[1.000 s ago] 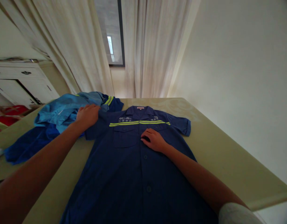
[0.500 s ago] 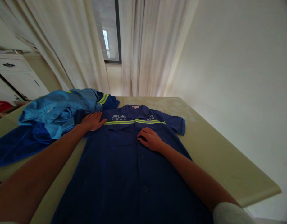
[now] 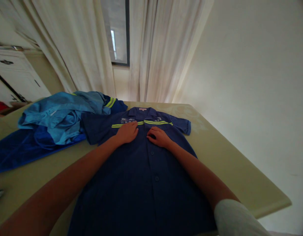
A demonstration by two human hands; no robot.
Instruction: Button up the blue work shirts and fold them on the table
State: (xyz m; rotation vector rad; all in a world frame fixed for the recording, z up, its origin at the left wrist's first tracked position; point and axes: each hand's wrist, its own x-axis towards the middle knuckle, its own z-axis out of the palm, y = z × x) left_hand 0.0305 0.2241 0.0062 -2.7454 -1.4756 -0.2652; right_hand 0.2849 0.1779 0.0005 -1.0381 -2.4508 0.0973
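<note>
A dark blue short-sleeved work shirt (image 3: 131,183) lies front up, with its collar at the far end. Yellow-green reflective stripes and pale lettering cross its chest. My left hand (image 3: 127,132) rests palm down on the chest, fingers stretched over the stripe and partly covering the lettering. Close by on the right, my right hand (image 3: 158,136) is at the button placket, just below the stripe. Its thumb and fingers curl together at the tips on the shirt's cloth; how much cloth they grip is hidden. Dark buttons show down the front below it.
Light blue and dark blue garments (image 3: 60,114) are heaped on the left of the pale yellow table (image 3: 230,167). Behind it hang long curtains (image 3: 163,49). A white wall (image 3: 259,82) runs along the right, and a white cabinet (image 3: 13,70) stands far left.
My left hand has moved right, from the shirt's left sleeve area to the middle of the chest. The right hand stays by the placket. The view has shifted slightly.
</note>
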